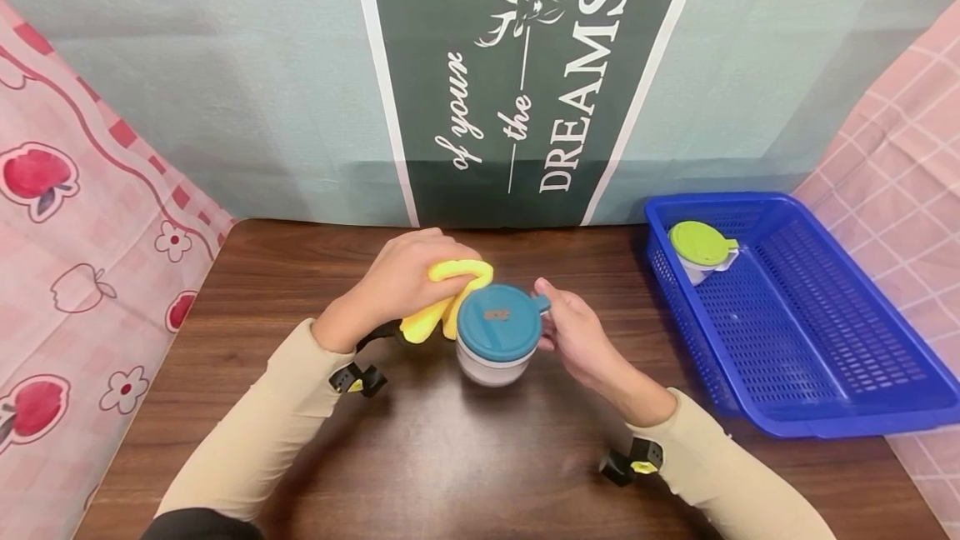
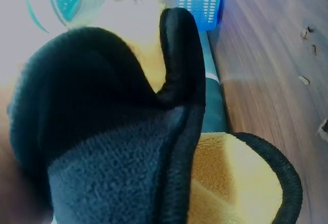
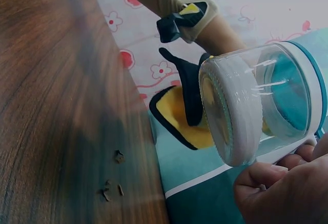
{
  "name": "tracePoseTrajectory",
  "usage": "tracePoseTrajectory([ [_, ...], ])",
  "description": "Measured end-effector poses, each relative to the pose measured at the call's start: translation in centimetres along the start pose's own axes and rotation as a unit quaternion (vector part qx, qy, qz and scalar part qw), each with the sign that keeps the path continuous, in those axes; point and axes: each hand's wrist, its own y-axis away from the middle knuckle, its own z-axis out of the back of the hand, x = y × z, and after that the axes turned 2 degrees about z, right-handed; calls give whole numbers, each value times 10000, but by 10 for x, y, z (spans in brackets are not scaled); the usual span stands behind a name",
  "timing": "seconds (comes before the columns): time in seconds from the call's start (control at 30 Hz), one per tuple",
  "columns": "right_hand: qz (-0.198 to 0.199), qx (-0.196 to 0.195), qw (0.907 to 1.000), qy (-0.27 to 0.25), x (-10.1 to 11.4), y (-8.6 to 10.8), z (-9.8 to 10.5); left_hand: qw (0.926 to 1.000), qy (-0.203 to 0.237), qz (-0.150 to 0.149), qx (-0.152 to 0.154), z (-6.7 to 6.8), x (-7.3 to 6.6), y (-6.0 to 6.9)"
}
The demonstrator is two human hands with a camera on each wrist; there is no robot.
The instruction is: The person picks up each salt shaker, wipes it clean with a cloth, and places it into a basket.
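A clear jar with a teal lid, a side handle and a whitish base is held up off the table, its underside showing in the right wrist view. My right hand grips it by the handle side, fingers curled. A yellow cloth with black edging and a dark reverse is bunched in my left hand, up against the jar's left side. Folds of that cloth fill much of the left wrist view and hide the left fingers. Behind the jar, the cloth's corner hangs down.
At the right stands a blue plastic basket, with a lime-lidded container in its far left corner. Several small brown scraps lie on the wooden table. Cloth backdrops rise behind and at both sides.
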Motion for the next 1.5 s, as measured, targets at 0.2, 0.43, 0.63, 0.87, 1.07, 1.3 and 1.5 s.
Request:
tracePoseTrajectory([
  [0.2,-165,8,9999,33,-1,1,-4,9994,106,-110,324,-10,-2,-16],
  [0.43,-278,128,9995,50,-1,1,-5,9959,323,-473,700,-17,-5,-32],
  [0.63,-270,267,9993,-5,0,2,-6,9850,1006,-503,1311,-15,-5,-39],
  [0.87,-250,139,9995,-104,0,3,-8,9750,1413,-790,1525,-12,-6,-42],
  [1.07,-223,93,9997,-93,-1,3,-7,9722,1463,-791,1646,-10,-6,-43],
  [1.3,-100,58,9999,-85,-1,3,-4,9728,1529,-710,1586,-4,1,-39],
  [1.5,-29,-21,10000,-87,1,3,-1,9754,1600,-566,1410,4,10,-29],
])
